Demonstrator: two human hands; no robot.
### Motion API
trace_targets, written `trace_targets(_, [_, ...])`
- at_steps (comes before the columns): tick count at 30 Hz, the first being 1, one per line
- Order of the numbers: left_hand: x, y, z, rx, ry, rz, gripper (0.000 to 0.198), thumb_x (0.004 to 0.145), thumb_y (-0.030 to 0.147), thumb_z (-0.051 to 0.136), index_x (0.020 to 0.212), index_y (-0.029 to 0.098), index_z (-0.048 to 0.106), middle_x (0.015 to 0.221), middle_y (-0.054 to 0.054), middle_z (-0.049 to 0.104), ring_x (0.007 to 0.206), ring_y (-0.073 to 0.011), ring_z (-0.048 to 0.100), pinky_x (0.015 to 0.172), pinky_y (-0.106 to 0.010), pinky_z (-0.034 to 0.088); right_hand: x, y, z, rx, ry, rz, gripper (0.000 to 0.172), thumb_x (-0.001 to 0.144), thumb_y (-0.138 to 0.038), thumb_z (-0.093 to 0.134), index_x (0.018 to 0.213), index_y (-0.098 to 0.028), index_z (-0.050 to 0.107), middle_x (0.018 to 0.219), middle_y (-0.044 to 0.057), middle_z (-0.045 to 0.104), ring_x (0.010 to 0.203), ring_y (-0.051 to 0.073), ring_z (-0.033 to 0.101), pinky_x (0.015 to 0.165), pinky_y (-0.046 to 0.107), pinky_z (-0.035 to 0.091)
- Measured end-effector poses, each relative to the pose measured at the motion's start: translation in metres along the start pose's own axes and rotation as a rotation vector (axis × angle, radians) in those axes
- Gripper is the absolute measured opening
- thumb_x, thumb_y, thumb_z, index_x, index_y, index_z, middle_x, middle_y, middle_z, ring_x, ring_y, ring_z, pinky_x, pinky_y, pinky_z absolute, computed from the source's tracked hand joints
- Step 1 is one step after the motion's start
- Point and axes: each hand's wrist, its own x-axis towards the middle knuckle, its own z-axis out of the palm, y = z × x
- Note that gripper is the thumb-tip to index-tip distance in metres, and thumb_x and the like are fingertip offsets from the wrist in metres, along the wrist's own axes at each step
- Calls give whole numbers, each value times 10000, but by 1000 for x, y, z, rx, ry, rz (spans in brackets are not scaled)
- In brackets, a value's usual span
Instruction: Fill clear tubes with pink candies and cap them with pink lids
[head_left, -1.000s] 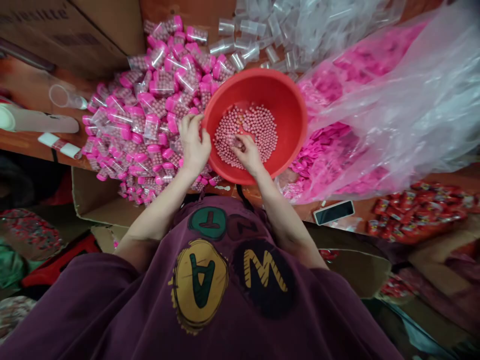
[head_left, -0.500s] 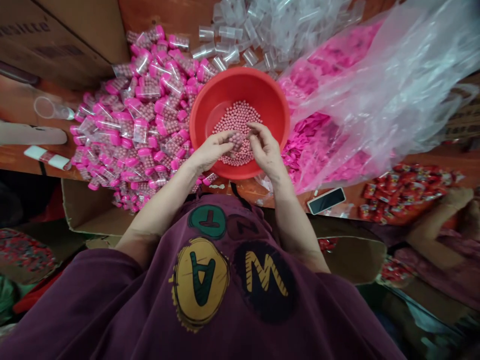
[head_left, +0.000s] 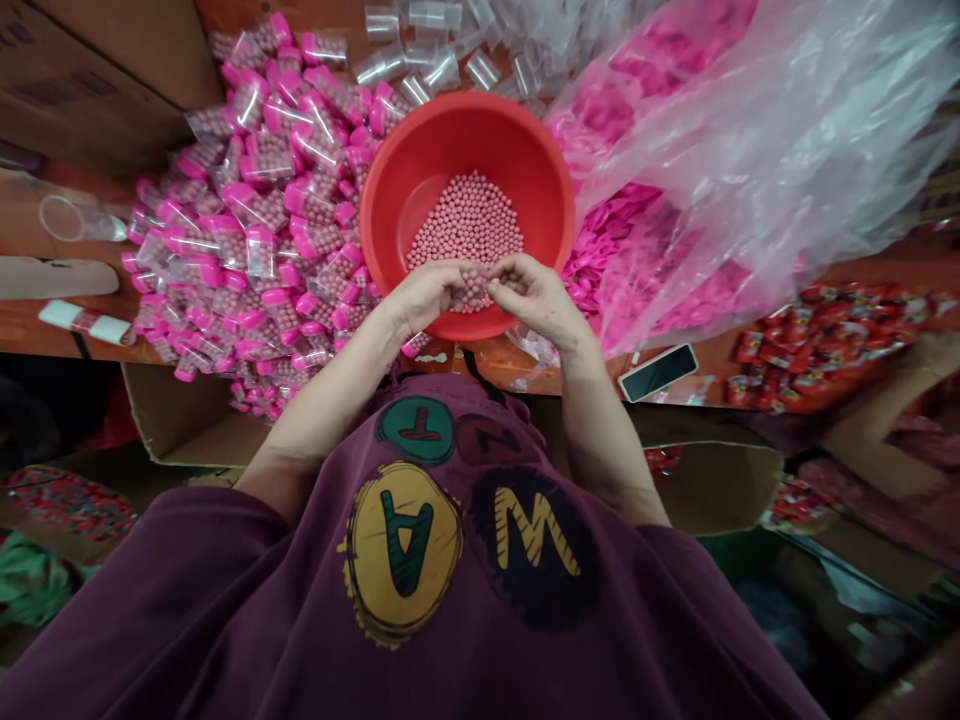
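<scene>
A red bowl (head_left: 540, 180) with a heap of small pink beads (head_left: 469, 220) stands at the table's front edge. Over its near side, my left hand (head_left: 427, 295) is closed round a clear container of pink beads (head_left: 472, 282). My right hand (head_left: 529, 292) is at the container's right end, its fingers bent together; whether anything small is between them is hidden. Left of the bowl lies a large pile of clear containers with pink caps (head_left: 262, 250), filled with pink beads.
Empty clear tubes (head_left: 439, 65) lie behind the bowl. To its right spreads a plastic bag (head_left: 750, 180) over pink pieces. A phone (head_left: 658, 373), red packets (head_left: 825, 340) and another person's arm (head_left: 885, 420) are further right. A cardboard box (head_left: 82, 90) stands back left.
My right hand has moved left and down to meet the container in my left hand, and its fingers have come together. The whole view has shifted slightly.
</scene>
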Motion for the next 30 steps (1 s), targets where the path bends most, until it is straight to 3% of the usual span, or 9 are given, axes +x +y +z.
trace_targets(3, [2,-2,0,-3,9,-3,248,720,54,539,844,130,741,727,-24,657,626,-104,592,540,-202,414,1,26,15,18,242,17,314,1008,-535,638,1167,-265,638,909,3,692,752,156,646,701,318,608])
trace_targets(6, [1,-4,0,-20,-13,-13,135,881,222,623,882,157,742,738,-29,667,639,-119,617,536,-214,451,-8,46,28,-195,390,-49,436,1027,-577,593,1334,-269,620,1060,39,710,846,170,668,804,358,630])
trace_targets(8, [-1,-5,2,-24,-36,-12,152,880,296,661,830,166,723,727,-32,669,637,-125,625,530,-219,468,-23,56,25,-327,441,-87,407,1049,-538,554,1322,-256,657,1120,55,727,903,175,683,887,373,623])
trace_targets(11, [-3,-9,5,-23,-42,-2,83,769,243,646,730,178,680,696,-26,649,629,-125,636,502,-212,454,-55,79,-1,-403,652,18,353,1080,-435,448,1207,-214,693,1085,71,747,934,188,703,913,375,608])
trace_targets(14, [-4,-17,9,3,-28,-43,87,723,240,609,702,187,674,671,-24,637,613,-121,633,479,-210,435,-80,107,-39,-495,841,300,320,1061,-290,406,1169,-167,680,1124,118,750,1061,221,707,1014,409,579])
trace_targets(17, [-2,-27,17,35,-33,-78,105,737,258,625,670,186,664,637,-16,620,573,-107,596,479,-212,442,-82,129,-62,-662,727,481,315,1021,-173,430,1195,-142,691,1228,156,735,1212,244,660,1142,434,511])
trace_targets(22, [4,-40,30,67,-57,-75,154,791,304,702,720,167,697,668,-17,642,612,-112,608,499,-208,459,-59,138,-55,-876,586,616,400,1021,-178,487,1387,-115,637,1452,216,604,1326,315,583,1176,510,469])
trace_targets(27, [6,-42,31,69,-27,-64,182,823,345,724,847,165,735,786,-33,706,683,-121,647,534,-206,476,-61,134,-53,-773,607,611,296,1023,-176,486,1248,-117,670,1341,199,647,1255,284,618,1145,464,485])
trace_targets(30, [4,-42,31,89,-25,-37,160,796,300,757,895,177,731,849,-30,722,710,-114,661,570,-212,489,-75,121,-54,-624,701,553,113,964,-192,560,1033,-166,646,1117,121,693,1091,228,645,1045,399,539])
